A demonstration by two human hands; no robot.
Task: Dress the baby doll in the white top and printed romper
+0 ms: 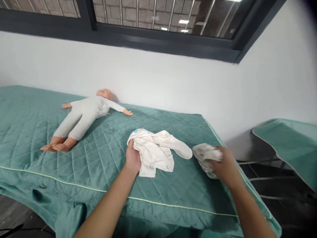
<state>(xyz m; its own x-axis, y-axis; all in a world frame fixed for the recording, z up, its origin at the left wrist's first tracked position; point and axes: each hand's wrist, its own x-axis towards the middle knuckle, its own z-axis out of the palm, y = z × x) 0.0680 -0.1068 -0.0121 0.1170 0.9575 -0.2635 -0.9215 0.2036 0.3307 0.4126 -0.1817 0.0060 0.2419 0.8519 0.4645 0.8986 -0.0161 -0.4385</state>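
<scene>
Nearest the camera, the left forearm [106, 205] and right forearm [250, 205] extend over a bed [183, 195], crossing the pale piping [173, 205] along its front edge. The fingers of the left hand [133, 158] grip the near-left edge of a white garment [153, 148], thumb uppermost; those of the right hand [220, 162], slightly blurred, close around a bunched, printed cloth [204, 155]. The garment is thin and wrinkled, with small green motifs; its rounded end points toward the cloth, which is near the bed's right edge. A stretch of green, diamond-quilted cover separates the garment from a doll [86, 110], face up, with a white fabric body and smooth limbs. Behind, a white wall [160, 79] bounds the bed beneath a barred window [153, 16]; to the right stands a green-covered piece [292, 142].
</scene>
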